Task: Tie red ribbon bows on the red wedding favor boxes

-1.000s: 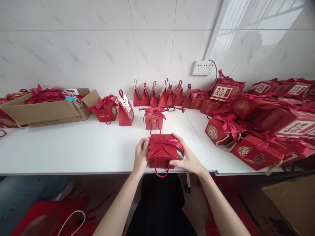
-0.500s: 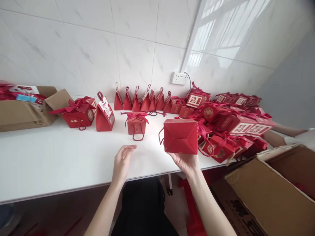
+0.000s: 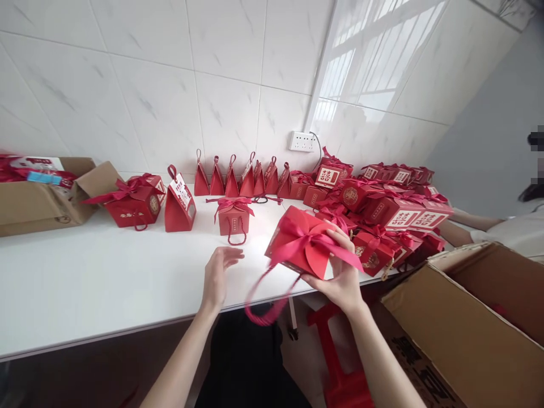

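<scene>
My right hand [image 3: 340, 277] grips a red gift box [image 3: 293, 238] by its side, holding it tilted above the front of the table. The ribbon bow on its top faces me, and a rope handle swings below, blurred. To the left, my left hand [image 3: 219, 277] hovers over the table, fingers apart and nothing in them. Just beyond it stands a smaller red gift box [image 3: 233, 221] with a bow and a rope handle. Farther left are a red triangular box [image 3: 180, 207] with a white tag and another bow-tied red box [image 3: 134, 204].
Several triangular boxes [image 3: 232, 178] line the wall. Many red gift boxes [image 3: 382, 209] are piled at right, with another person's arm [image 3: 461, 221] behind. Open cartons stand at left [image 3: 38, 207] and front right [image 3: 471, 317]. Below is a red stool [image 3: 335, 351].
My right hand has turned the gift box, so its bow-tied top shows instead of its underside. My left hand has moved slightly right and its fingers have spread. The view has shifted a little.
</scene>
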The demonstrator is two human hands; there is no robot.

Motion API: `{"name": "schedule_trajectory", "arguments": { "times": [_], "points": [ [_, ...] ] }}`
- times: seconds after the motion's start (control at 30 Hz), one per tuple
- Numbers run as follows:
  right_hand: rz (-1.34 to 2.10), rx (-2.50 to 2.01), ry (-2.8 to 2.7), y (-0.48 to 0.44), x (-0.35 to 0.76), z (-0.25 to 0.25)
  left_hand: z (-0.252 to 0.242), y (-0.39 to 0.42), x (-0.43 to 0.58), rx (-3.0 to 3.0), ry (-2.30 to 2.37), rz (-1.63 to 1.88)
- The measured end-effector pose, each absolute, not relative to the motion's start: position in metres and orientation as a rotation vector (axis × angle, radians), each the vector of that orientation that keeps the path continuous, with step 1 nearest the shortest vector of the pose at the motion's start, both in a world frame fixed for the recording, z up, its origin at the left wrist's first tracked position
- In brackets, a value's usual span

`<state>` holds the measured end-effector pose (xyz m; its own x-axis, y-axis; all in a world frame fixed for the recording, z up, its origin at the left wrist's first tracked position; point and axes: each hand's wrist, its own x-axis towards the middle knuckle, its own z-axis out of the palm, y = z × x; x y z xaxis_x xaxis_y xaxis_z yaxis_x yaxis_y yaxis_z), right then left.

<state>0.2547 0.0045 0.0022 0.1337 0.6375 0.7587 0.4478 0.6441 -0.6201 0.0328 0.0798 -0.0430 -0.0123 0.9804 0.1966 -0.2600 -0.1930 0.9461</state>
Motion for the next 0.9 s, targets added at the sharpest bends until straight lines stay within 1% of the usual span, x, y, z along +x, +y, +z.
{"name": "schedule_trajectory", "arguments": {
  "times": [0.03,0.1,0.2,0.3,0.57,0.73,0.8,0.9],
  "points": [
    [0.065,-0.962,-1.606,0.001,0.259,0.005,-0.035,0.08,0.035,1.207,0.833,1.458],
    [-0.018,-0.986,-1.744,-0.004,0.265,0.011,-0.014,0.079,0.04,1.358,0.695,1.43],
    [-0.014,-1.012,-1.801,-0.012,0.269,0.016,0.017,0.074,0.049,1.595,0.586,1.321],
    [0.031,-1.008,-1.793,-0.019,0.27,0.017,0.036,0.066,0.058,1.733,0.623,1.256],
    [0.141,-0.829,-1.702,-0.048,0.277,0.01,0.049,0.039,0.073,1.709,0.493,1.141],
    [0.185,-0.865,-1.662,-0.063,0.282,0.011,0.052,0.026,0.084,1.708,0.551,1.179],
    [0.152,-0.894,-1.689,-0.071,0.286,0.012,0.05,0.024,0.092,1.694,0.55,1.182],
    [0.009,-1.0,-1.75,-0.09,0.295,0.012,0.046,0.017,0.107,1.665,0.52,1.127]
  ]
}}
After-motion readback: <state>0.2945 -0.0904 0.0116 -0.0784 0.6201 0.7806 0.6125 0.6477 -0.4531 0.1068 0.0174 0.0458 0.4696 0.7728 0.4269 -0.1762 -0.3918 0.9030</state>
